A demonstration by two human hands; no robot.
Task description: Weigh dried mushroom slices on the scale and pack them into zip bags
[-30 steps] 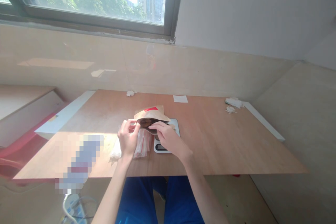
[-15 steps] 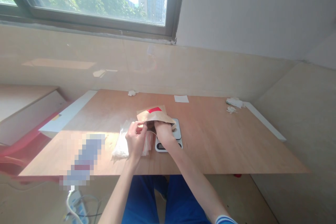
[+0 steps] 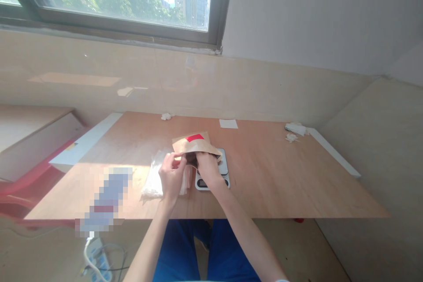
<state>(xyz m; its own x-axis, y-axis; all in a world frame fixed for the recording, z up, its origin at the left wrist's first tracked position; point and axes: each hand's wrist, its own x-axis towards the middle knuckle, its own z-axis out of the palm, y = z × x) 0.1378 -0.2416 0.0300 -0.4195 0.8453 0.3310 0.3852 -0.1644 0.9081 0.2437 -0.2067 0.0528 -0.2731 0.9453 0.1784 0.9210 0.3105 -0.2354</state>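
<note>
A brown paper bag [image 3: 198,145] with a red label lies with its mouth facing me. My left hand [image 3: 172,174] pinches the left edge of that mouth. My right hand [image 3: 208,168] reaches into the opening, its fingers hidden inside the bag, so I cannot see what they touch. Under the bag's right side stands a white kitchen scale [image 3: 223,165], its dark display near my right wrist. Clear plastic bags [image 3: 152,180] lie in a pile to the left, partly behind my left hand.
On the wooden table [image 3: 280,176], a white paper [image 3: 228,124] and crumpled scraps [image 3: 296,130] lie along the back edge. A blurred-out object [image 3: 110,198] lies at the front left. Below it, a power strip [image 3: 101,260] with cables sits on the floor. A pink chair [image 3: 29,189] stands left.
My right hand has shifted slightly to the right within the bag's mouth, and more of the dark inside shows. My left hand keeps its pinch on the edge.
</note>
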